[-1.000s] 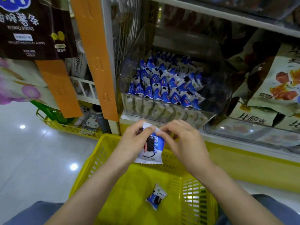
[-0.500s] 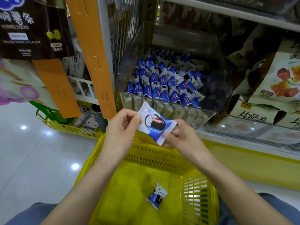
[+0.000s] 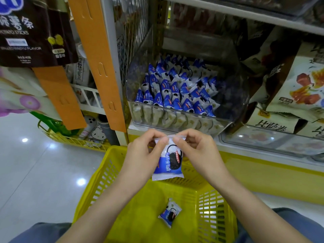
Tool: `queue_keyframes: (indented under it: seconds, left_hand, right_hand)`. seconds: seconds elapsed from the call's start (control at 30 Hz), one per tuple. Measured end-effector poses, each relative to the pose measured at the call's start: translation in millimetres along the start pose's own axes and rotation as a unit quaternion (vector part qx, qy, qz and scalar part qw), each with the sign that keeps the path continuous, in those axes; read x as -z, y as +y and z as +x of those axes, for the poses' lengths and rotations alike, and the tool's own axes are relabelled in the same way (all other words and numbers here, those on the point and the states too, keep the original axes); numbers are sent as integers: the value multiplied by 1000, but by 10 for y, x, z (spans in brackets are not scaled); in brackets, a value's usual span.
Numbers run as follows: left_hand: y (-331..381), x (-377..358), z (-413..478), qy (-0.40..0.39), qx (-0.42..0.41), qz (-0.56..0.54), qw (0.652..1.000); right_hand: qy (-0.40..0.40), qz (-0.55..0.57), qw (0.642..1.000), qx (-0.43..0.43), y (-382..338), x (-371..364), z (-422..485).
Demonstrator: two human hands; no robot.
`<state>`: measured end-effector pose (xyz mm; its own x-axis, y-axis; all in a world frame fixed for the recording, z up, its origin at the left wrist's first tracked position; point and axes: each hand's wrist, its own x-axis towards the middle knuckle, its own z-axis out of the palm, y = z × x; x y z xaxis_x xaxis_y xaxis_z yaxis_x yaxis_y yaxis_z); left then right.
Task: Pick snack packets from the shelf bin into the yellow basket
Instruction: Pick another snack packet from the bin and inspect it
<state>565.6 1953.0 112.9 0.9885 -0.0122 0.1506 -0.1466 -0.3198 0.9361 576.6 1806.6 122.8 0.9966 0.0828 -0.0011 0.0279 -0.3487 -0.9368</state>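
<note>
Your left hand (image 3: 145, 155) and right hand (image 3: 196, 151) both pinch the top seam of the cookie packet (image 3: 169, 162), mid-frame. Its long axis hangs vertical, directly above the yellow basket (image 3: 108, 174); release drops it in.

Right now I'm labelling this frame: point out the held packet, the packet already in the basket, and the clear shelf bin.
held packet (image 3: 169, 163), head view, on its printed blue front.
packet in the basket (image 3: 169, 214), head view, on its middle.
clear shelf bin (image 3: 177, 121), head view, on its transparent front wall.
</note>
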Motion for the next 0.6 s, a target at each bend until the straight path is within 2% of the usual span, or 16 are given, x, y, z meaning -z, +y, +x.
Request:
queue_keyframes:
  seconds: [0.13,0.27,0.33,0.53,0.6]
  left_hand:
    - [18,28,37,-21,54,-47,997]
    - [-11,29,54,-46,93,-84,991]
    - [-17,20,48,-52,77,-66,993]
    - [-87,-10,15,8,-3,62,998]
    - [-83,6,38,21,18,65,998]
  right_hand:
    - [-36,-7,999,15,-21,-13,-21]
    - [-47,-136,984,102,-53,27,-32]
    - [-38,-168,978,116,-66,67,-4]
    - [61,-93,988,104,-89,183,54]
    - [67,-81,984,142,-122,219,49]
